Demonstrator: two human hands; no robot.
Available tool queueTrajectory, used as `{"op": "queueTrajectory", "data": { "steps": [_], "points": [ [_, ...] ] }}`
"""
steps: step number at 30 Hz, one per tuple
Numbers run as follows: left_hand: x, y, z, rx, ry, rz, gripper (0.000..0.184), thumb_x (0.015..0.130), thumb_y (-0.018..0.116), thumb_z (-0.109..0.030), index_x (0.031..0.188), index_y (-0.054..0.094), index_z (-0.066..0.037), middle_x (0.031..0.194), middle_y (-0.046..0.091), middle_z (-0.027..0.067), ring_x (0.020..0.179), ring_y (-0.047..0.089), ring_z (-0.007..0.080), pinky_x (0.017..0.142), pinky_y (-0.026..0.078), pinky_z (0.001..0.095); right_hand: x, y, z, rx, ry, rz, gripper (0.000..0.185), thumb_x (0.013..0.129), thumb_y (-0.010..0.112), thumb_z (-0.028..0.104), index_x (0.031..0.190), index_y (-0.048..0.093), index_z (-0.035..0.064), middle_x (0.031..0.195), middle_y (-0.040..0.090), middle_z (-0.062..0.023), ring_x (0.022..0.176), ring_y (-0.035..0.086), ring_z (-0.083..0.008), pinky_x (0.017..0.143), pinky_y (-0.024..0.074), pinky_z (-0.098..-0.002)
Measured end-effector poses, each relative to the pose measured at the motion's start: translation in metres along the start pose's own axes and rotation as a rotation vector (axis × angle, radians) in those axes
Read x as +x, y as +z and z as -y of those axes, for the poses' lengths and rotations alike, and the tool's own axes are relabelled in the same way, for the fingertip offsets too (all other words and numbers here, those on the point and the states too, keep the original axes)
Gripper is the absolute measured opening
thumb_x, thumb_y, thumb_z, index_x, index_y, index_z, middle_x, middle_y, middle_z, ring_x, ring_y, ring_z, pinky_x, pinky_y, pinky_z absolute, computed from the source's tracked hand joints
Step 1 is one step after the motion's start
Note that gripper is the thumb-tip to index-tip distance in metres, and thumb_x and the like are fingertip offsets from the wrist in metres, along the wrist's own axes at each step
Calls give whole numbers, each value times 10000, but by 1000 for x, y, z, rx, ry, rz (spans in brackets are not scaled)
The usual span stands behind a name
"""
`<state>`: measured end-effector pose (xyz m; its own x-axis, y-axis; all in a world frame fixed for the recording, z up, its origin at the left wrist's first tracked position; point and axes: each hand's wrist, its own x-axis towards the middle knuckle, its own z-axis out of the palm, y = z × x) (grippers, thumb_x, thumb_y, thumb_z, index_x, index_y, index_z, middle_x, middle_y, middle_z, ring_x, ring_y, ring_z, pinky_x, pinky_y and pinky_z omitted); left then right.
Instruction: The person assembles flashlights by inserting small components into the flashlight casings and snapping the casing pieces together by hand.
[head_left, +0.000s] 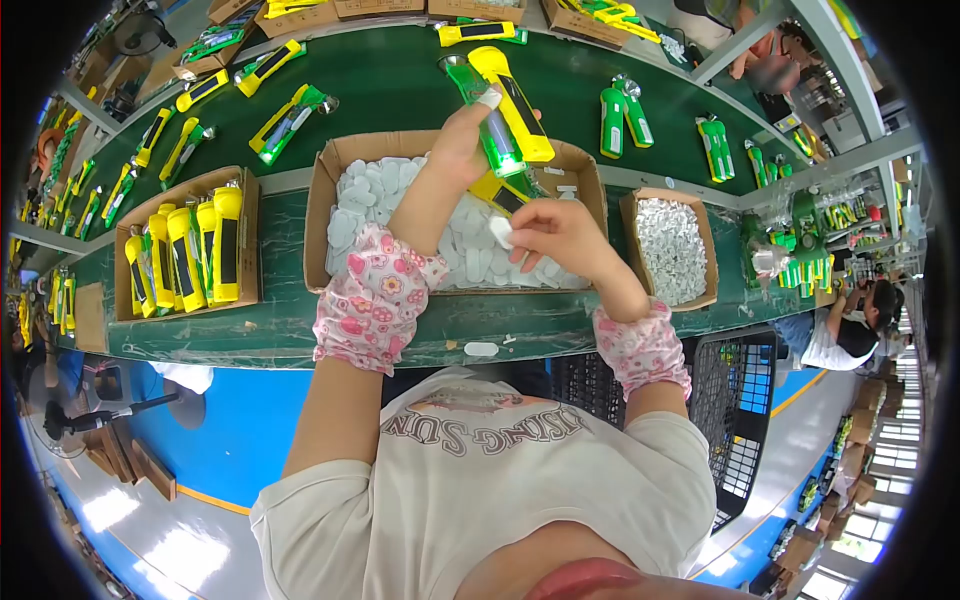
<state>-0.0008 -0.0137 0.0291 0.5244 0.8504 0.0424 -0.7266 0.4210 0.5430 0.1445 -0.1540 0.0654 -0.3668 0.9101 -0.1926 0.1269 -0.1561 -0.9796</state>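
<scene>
My left hand (462, 140) is closed around green and yellow flashlights above a cardboard box. A yellow one with a black panel (518, 108) and a green one with a clear side (492, 130) show beside each other. At my left thumb there is a small white patch. My right hand (560, 238) pinches a white oval piece (501, 231) between thumb and fingers. Below both hands, the box (314, 225) holds many similar white oval pieces (375, 195). Another yellow part with a black panel (498, 192) shows between my hands, partly hidden.
A carton (252, 240) of upright yellow flashlights (180, 250) stands left. At right, a smaller box (713, 250) holds tiny whitish pieces. Flashlights (285, 125) lie along the green belt (390, 85) behind. One white oval piece (481, 349) lies near the table edge. Other people sit at right.
</scene>
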Motion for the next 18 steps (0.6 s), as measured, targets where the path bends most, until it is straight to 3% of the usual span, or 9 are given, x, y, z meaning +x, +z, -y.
{"op": "queueTrajectory", "data": {
  "steps": [2, 3, 5, 6, 9, 10, 11, 13, 18],
  "points": [
    [-1, 5, 0, 45, 20, 23, 380, 948, 547, -317, 1238, 488, -79, 1122, 602, 152, 1060, 608, 305, 885, 521, 478, -11, -3, 18, 113, -128, -12, 114, 877, 630, 18, 973, 602, -36, 909, 649, -119, 768, 684, -204, 601, 593, -307],
    [0, 6, 2, 66, 15, -9, 423, 970, 475, -391, 1251, 483, -75, 1118, 605, 141, 1056, 606, 311, 882, 512, 490, -9, -7, 28, 102, -200, -80, 123, 878, 627, 14, 986, 593, -36, 911, 650, -117, 768, 684, -200, 598, 592, -304],
    [2, 6, 2, -66, 9, 203, 512, 984, 355, -489, 1260, 483, -78, 1115, 606, 133, 1068, 595, 322, 911, 483, 499, -6, -15, 47, 85, -346, -213, 145, 879, 622, 6, 1011, 577, -34, 913, 650, -114, 767, 683, -192, 594, 590, -298],
    [-1, 14, 4, -64, -5, 184, 581, 988, 250, -534, 1305, 457, -94, 1209, 575, 121, 1154, 544, 314, 987, 423, 485, 2, -19, 58, -31, -381, -308, 177, 877, 617, -2, 1044, 563, -15, 899, 653, -91, 727, 669, -163, 556, 571, -271],
    [-14, 31, 9, -75, -14, 122, 569, 995, 236, -519, 1353, 413, -114, 1318, 513, 109, 1236, 482, 286, 1048, 366, 464, 30, -26, 77, -333, -519, -405, 263, 865, 628, -18, 1116, 569, 34, 864, 654, -37, 686, 597, -67, 581, 474, -192],
    [-17, 37, 6, -57, -19, 177, 549, 1001, 250, -501, 1387, 368, -129, 1386, 458, 94, 1281, 439, 264, 1068, 342, 462, 41, -26, 75, -442, -588, -418, 271, 861, 640, -2, 1120, 578, 46, 832, 649, -13, 693, 574, -47, 617, 456, -196],
    [-26, 44, 7, -44, 3, 209, 575, 981, 332, -528, 1358, 386, -97, 1297, 505, 92, 1213, 488, 251, 1035, 375, 437, 46, -24, 77, -509, -616, -404, 268, 853, 640, -4, 1112, 590, 42, 801, 639, -16, 677, 570, -56, 611, 463, -207],
    [-25, 41, 7, 22, 24, 310, 576, 948, 435, -538, 1326, 394, -105, 1303, 490, 100, 1231, 479, 246, 1027, 389, 452, 52, -22, 78, -746, -610, -475, 265, 847, 636, -2, 1106, 603, 44, 791, 633, -24, 680, 574, -65, 616, 466, -215],
    [-24, 41, 5, 85, 94, 243, 536, 905, 565, -494, 1260, 409, -124, 1261, 495, 85, 1194, 505, 239, 958, 448, 474, 47, -36, 81, -615, -590, -405, 276, 843, 643, 5, 1113, 608, 51, 778, 622, -23, 646, 553, -69, 587, 450, -220]
  ]
}}
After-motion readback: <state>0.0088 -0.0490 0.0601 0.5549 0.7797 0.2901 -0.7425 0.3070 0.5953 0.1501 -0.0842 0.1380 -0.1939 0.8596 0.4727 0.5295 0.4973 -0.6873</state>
